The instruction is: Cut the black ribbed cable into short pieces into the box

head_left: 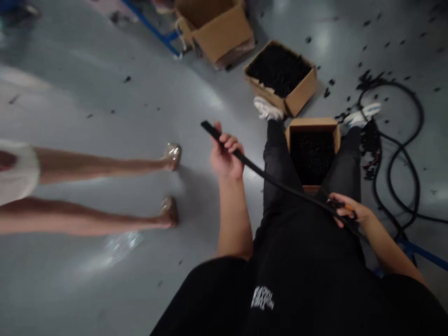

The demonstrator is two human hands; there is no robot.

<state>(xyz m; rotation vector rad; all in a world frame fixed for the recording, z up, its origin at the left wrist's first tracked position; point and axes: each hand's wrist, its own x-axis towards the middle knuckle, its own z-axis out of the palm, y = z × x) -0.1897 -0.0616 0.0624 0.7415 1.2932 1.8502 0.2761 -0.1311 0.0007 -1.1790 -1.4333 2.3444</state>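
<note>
My left hand (226, 156) is raised and grips a long black rubber strip (280, 186) near its upper end. The strip slopes down across my lap to my right hand (345, 212), which is closed around a tool with orange handles (341, 204), likely scissors. Its blades are hidden by my fingers and the strip. Between my feet stands an open cardboard box (311, 122) full of small black pieces (311, 158). My black trousers (280, 172) hide the box's near side.
Two more cardboard boxes (301, 95) (224, 37) stand ahead, the nearer full of black pieces. A coiled black hose (402, 158) and scattered black bits lie on the grey floor. A co-worker's bare legs (87, 172) stand to the left. A blue metal frame (154, 28) is at the top.
</note>
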